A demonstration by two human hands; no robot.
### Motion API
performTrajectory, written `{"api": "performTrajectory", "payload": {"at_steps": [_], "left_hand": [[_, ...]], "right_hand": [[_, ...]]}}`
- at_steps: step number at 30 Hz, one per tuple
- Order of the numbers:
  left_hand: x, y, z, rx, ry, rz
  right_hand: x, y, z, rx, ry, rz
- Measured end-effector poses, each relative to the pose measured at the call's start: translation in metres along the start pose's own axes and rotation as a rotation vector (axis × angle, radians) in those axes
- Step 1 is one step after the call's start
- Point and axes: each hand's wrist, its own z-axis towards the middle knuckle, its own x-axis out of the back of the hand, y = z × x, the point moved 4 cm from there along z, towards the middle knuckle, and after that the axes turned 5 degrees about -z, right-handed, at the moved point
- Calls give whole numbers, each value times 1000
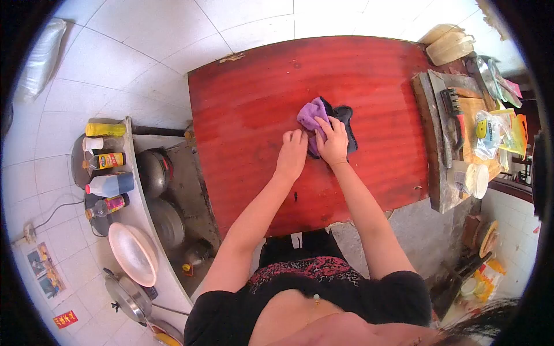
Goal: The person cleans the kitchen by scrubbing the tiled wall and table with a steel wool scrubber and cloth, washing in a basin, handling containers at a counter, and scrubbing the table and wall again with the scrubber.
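A purple cloth point(312, 113) lies bunched together with a black cloth point(345, 118) on the red tabletop point(254, 115), a little right of its middle. My right hand point(333, 142) rests on both cloths, its fingers bent over the purple one and pressing on it. Just left of the cloths is my left hand point(292, 153), with its fingers curled and its fingertips near the edge of the purple cloth. Whether the left fingers pinch any of the cloth is too small to make out.
Cutting boards point(429, 138) hold a cleaver point(453, 118), a white-lidded jar point(468, 179) and plastic bags point(488, 134) on the right. A plastic container point(450, 48) stands at the back right corner. Bottles point(111, 184) and a bowl point(133, 254) line the left shelf.
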Motion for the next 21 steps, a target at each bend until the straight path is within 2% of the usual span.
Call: {"api": "performTrajectory", "payload": {"at_steps": [3, 6, 9, 11, 15, 19, 21], "left_hand": [[5, 6, -27, -62, -81, -150], [36, -11, -57, -38, -147, -227], [55, -60, -85, 638, -137, -971], [50, -91, -109, 951, 187, -1778], [67, -104, -134, 962, 396, -2248], [68, -105, -150, 883, 382, -2361], [73, -104, -155, 933, 437, -2346]], "right_hand": [[1, 0, 0, 6, -1, 14], [2, 2, 0, 18, -14, 42], [3, 11, 4, -28, -44, 164], [-3, 18, 8, -76, -104, 173], [-15, 5, 14, -80, -141, 41], [-35, -37, 6, -2, -184, -9], [-42, -77, -13, 109, -200, -3]]}}
